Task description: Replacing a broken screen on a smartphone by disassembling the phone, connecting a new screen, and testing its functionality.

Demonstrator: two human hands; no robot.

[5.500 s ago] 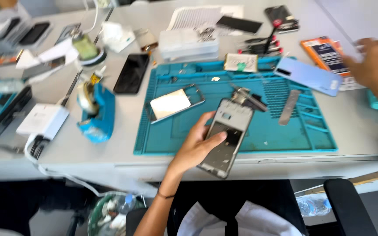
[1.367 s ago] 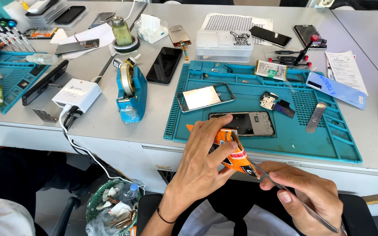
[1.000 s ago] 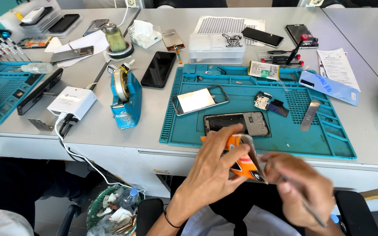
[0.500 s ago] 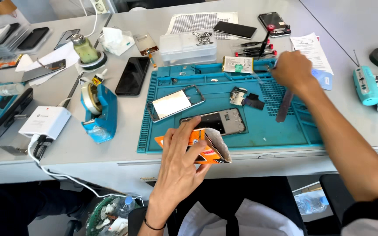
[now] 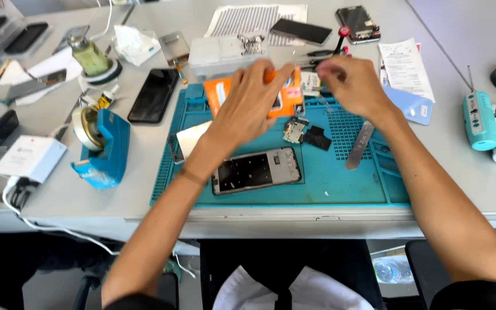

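Observation:
My left hand (image 5: pixel 247 103) grips a flat orange packet (image 5: pixel 220 92) and holds it over the far part of the teal work mat (image 5: pixel 328 183). My right hand (image 5: pixel 352 85) hovers just right of the packet with fingers curled; whether it pinches anything is blurred. Below both hands an opened phone frame (image 5: pixel 256 170) lies flat on the mat. Small dark phone parts (image 5: pixel 308 133) and a grey metal strip (image 5: pixel 360 144) rest on the mat between the hands and the frame.
A blue tape dispenser (image 5: pixel 101 146) and white charger box (image 5: pixel 28 158) stand left of the mat. A black phone (image 5: pixel 153 95), a green bottle (image 5: pixel 89 55) and a clear plastic box (image 5: pixel 225 51) lie behind. Papers (image 5: pixel 406 69) and a teal device (image 5: pixel 480 120) sit right.
My left hand has carried the orange packet from the near table edge up to the far side of the mat. My right hand has moved left, toward the packet.

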